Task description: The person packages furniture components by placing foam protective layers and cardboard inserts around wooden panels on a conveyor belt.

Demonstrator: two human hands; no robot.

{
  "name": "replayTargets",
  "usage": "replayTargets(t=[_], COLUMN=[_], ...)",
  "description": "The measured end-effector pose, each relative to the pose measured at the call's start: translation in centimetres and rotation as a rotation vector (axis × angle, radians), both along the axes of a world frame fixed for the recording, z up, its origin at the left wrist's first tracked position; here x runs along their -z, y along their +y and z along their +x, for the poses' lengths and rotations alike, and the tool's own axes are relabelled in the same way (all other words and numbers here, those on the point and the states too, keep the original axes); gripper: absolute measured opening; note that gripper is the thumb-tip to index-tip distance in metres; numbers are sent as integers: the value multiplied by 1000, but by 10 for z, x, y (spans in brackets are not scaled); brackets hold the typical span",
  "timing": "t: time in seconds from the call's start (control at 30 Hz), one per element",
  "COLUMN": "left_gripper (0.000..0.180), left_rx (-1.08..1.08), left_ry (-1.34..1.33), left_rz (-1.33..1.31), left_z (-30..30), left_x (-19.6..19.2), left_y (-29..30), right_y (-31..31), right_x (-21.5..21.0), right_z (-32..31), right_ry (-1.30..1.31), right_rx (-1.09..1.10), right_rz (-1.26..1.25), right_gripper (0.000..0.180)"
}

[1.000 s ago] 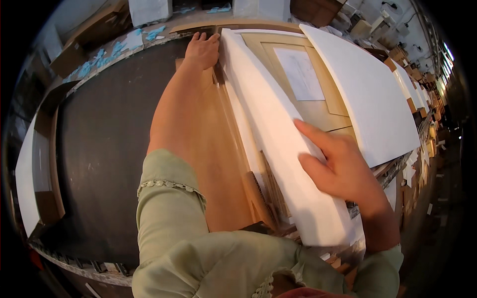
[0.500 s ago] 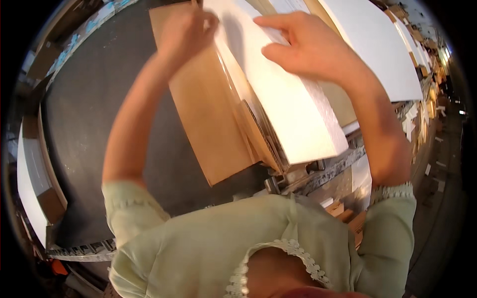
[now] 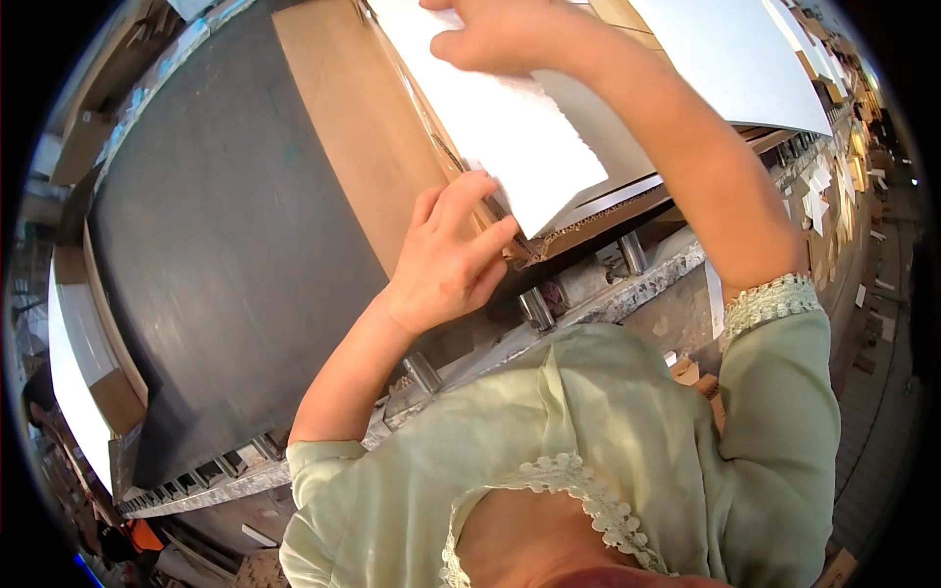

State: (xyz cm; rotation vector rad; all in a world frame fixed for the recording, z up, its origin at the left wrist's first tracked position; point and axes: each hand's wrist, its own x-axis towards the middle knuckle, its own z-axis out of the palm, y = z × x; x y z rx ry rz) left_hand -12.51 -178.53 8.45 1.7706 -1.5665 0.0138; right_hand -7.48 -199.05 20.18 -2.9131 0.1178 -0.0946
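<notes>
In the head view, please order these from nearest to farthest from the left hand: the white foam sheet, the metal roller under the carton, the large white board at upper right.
From the left hand:
1. White foam sheet, touching its fingertips.
2. Metal roller, just below right.
3. Large white board, far upper right.

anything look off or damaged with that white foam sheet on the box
The white foam sheet has a ragged, uneven near edge, as if torn or roughly cut. It also lies askew, its near corner jutting past the end of the cardboard box. The left hand rests at that corner; the right hand presses on the sheet farther up.
</notes>
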Motion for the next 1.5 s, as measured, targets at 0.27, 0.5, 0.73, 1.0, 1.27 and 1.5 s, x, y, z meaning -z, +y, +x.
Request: replayTargets(t=[0.27, 0.5, 0.73, 1.0, 1.27, 1.5], left_gripper=[44, 46, 44, 20, 28, 26], left_rx=[-8, -23, -53, -361, -327, -594], left_ry=[75, 73, -2, -4, -87, 468], left_rz=[-47, -68, -93, -152, 206, 420], left_z=[-10, -14, -13, -27, -29, -36], left_x=[8, 12, 8, -25, -16, -64], left_y=[4, 4, -5, -35, -47, -76], right_y=[-7, 26, 17, -17, -167, -394], right_x=[19, 96, 91, 76, 23, 42], right_z=[-14, -51, -45, -67, -230, -310], right_ry=[112, 70, 55, -216, -161, -70], right_rx=[36, 37, -149, -153, 261, 433], right_rz=[207, -215, -510, 84, -60, -62], right_gripper=[46, 47, 50, 37, 44, 74])
